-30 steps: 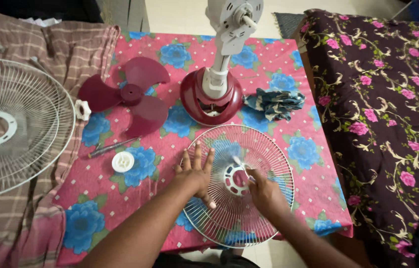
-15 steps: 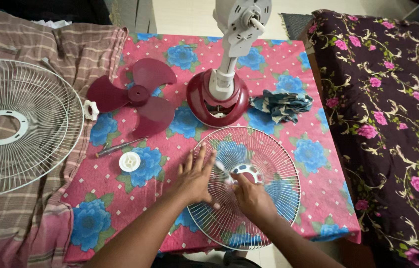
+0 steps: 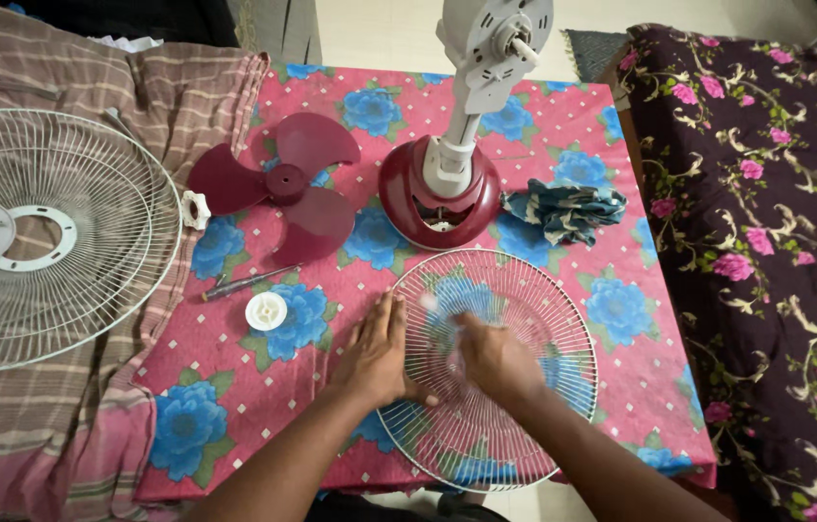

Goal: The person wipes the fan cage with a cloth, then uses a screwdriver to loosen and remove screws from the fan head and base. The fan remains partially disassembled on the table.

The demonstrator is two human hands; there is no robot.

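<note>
On the pink flowered tablecloth [image 3: 234, 387], the small wire fan guard [image 3: 544, 319] lies flat just in front of the red fan base [image 3: 439, 198]. The left hand [image 3: 377, 356] lies spread, palm down, on the guard's left rim. The right hand [image 3: 493, 360] rests over the guard's centre (blurred, so its grip cannot be made out). Left of the base lie the red blade [image 3: 285, 184], a screwdriver [image 3: 246, 281] and a white cap [image 3: 266, 310]; a bigger guard [image 3: 51, 237] is cut off at the frame's left edge.
</note>
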